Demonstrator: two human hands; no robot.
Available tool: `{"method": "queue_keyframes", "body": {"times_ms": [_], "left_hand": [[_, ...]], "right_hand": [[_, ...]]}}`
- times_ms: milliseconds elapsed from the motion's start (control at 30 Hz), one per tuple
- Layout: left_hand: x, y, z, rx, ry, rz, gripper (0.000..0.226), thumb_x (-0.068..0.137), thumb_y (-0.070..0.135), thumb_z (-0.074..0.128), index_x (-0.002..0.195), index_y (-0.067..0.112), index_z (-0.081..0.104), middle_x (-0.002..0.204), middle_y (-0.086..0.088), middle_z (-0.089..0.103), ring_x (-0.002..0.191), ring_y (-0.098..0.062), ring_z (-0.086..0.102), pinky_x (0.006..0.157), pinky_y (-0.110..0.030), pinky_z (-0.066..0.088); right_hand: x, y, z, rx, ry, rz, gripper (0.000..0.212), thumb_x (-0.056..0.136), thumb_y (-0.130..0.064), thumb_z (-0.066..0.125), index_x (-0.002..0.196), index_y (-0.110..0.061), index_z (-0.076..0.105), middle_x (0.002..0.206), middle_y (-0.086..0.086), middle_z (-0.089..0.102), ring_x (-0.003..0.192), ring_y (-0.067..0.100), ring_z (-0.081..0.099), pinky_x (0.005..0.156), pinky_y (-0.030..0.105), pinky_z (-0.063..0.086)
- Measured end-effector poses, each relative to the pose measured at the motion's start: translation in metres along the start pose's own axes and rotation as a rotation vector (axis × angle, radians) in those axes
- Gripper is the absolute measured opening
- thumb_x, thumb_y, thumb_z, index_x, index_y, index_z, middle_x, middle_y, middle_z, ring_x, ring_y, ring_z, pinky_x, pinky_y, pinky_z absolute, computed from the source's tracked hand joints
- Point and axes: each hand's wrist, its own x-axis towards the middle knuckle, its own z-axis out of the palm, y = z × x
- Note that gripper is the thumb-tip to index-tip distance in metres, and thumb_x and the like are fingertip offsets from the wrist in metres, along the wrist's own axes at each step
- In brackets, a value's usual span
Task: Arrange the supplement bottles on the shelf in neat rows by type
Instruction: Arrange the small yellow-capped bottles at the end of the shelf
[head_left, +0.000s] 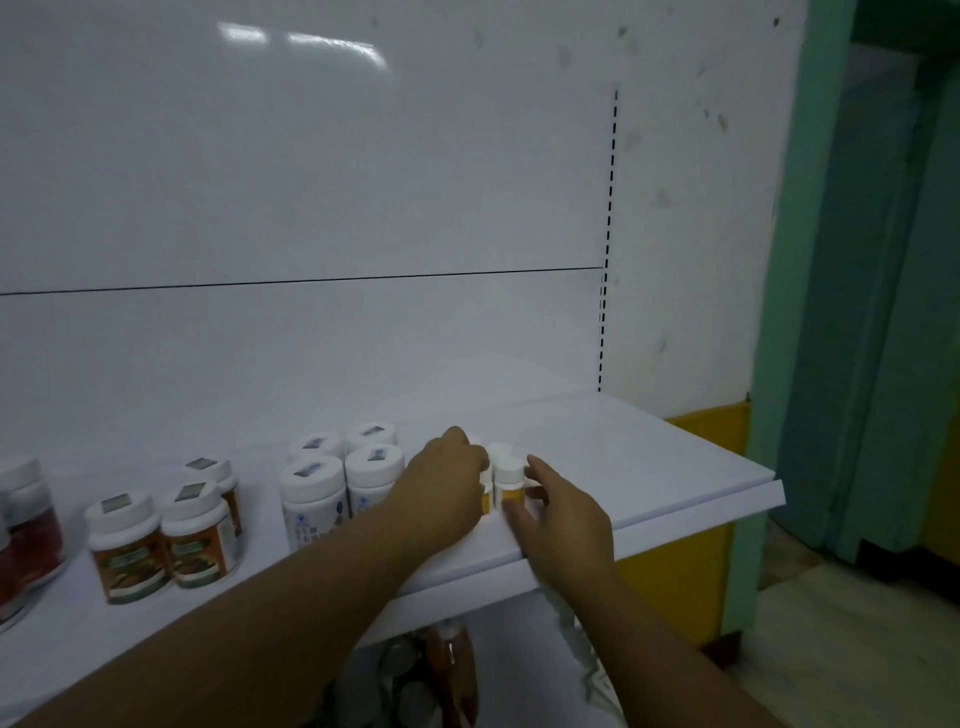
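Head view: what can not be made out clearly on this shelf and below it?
In the head view:
- Small white-capped, yellow-labelled plastic bottles: left hand covers them; count and grip hidden.
- Right hand: blurred; touching or holding, unclear.
- Red-labelled white-capped jars: cut off by left edge.
- White blue-printed bottles: label text too small.
- Dark items under white shelf: hidden by it.
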Motion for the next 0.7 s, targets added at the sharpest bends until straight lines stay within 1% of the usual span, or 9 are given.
{"method": "queue_keyframes", "body": {"times_ms": [133, 233, 333, 367, 433, 467, 500, 600, 700], "left_hand": [[0.004, 0.005, -0.002, -0.043, 0.01, -0.06, 0.022, 0.089, 0.019, 0.056, 0.111, 0.016, 0.059, 0.115, -0.006, 0.058, 0.103, -0.02, 0.056, 0.088, -0.027, 0.043], [-0.002, 0.006, -0.006, -0.118, 0.067, -0.043, 0.022, 0.087, 0.022, 0.058, 0.109, 0.018, 0.059, 0.113, -0.001, 0.062, 0.101, -0.017, 0.056, 0.086, -0.025, 0.043], [-0.015, 0.004, -0.023, -0.464, 0.22, -0.083, 0.021, 0.08, 0.021, 0.068, 0.1, 0.023, 0.062, 0.097, 0.005, 0.062, 0.081, -0.009, 0.057, 0.07, -0.016, 0.045], [-0.02, 0.003, -0.032, -0.613, 0.206, -0.107, 0.021, 0.079, 0.019, 0.07, 0.099, 0.022, 0.063, 0.094, 0.003, 0.062, 0.078, -0.01, 0.059, 0.068, -0.016, 0.048], [-0.031, 0.002, -0.05, -0.884, 0.077, -0.135, 0.023, 0.081, 0.013, 0.068, 0.104, 0.016, 0.065, 0.098, -0.006, 0.064, 0.081, -0.016, 0.064, 0.069, -0.022, 0.057], [-0.037, 0.0, -0.059, -0.97, -0.011, -0.145, 0.024, 0.083, 0.011, 0.066, 0.107, 0.012, 0.065, 0.1, -0.009, 0.064, 0.083, -0.017, 0.065, 0.069, -0.022, 0.058], [-0.042, -0.001, -0.067, -1.014, -0.09, -0.15, 0.024, 0.084, 0.01, 0.064, 0.108, 0.01, 0.066, 0.102, -0.01, 0.065, 0.083, -0.015, 0.067, 0.068, -0.02, 0.058], [-0.053, -0.007, -0.08, -1.001, -0.235, -0.144, 0.018, 0.085, 0.011, 0.063, 0.102, 0.01, 0.069, 0.096, -0.004, 0.07, 0.077, -0.01, 0.07, 0.067, -0.019, 0.056], [-0.061, -0.011, -0.086, -0.98, -0.275, -0.134, 0.016, 0.084, 0.014, 0.063, 0.099, 0.012, 0.07, 0.095, -0.005, 0.072, 0.079, -0.012, 0.07, 0.069, -0.022, 0.057]], "right_hand": [[-0.004, 0.004, 0.002, 0.057, 0.056, -0.003, 0.059, 0.085, -0.05, 0.058, 0.137, -0.026, 0.045, 0.132, -0.008, 0.058, 0.118, 0.01, 0.054, 0.098, 0.026, 0.041], [-0.003, 0.007, 0.0, 0.199, 0.153, -0.063, 0.05, 0.082, -0.041, 0.066, 0.127, -0.024, 0.052, 0.123, -0.007, 0.057, 0.112, 0.009, 0.053, 0.095, 0.027, 0.046], [-0.003, 0.005, -0.011, 0.424, 0.229, -0.005, 0.03, 0.084, -0.028, 0.068, 0.111, -0.027, 0.054, 0.11, -0.007, 0.054, 0.103, 0.008, 0.053, 0.088, 0.021, 0.045], [-0.006, 0.003, -0.017, 0.489, 0.278, 0.052, 0.022, 0.085, -0.025, 0.066, 0.105, -0.026, 0.055, 0.106, -0.006, 0.054, 0.1, 0.011, 0.055, 0.083, 0.019, 0.045], [-0.015, -0.004, -0.026, 0.557, 0.322, 0.188, 0.009, 0.09, -0.025, 0.06, 0.095, -0.018, 0.059, 0.095, -0.001, 0.059, 0.093, 0.02, 0.058, 0.07, 0.017, 0.043], [-0.019, -0.009, -0.029, 0.612, 0.247, 0.261, 0.015, 0.092, -0.027, 0.056, 0.092, -0.013, 0.061, 0.088, 0.002, 0.062, 0.086, 0.022, 0.06, 0.065, 0.019, 0.044], [-0.022, -0.017, -0.033, 0.711, 0.091, 0.34, 0.025, 0.095, -0.03, 0.051, 0.091, -0.008, 0.063, 0.082, 0.006, 0.065, 0.077, 0.023, 0.061, 0.06, 0.022, 0.046], [-0.033, -0.04, -0.043, 1.058, -0.481, 0.423, 0.042, 0.098, -0.038, 0.039, 0.098, -0.005, 0.064, 0.076, 0.013, 0.071, 0.059, 0.02, 0.064, 0.05, 0.024, 0.05], [-0.04, -0.052, -0.051, 1.215, -0.754, 0.424, 0.042, 0.09, -0.037, 0.045, 0.103, -0.001, 0.061, 0.076, 0.016, 0.072, 0.057, 0.02, 0.068, 0.047, 0.022, 0.052]]}}
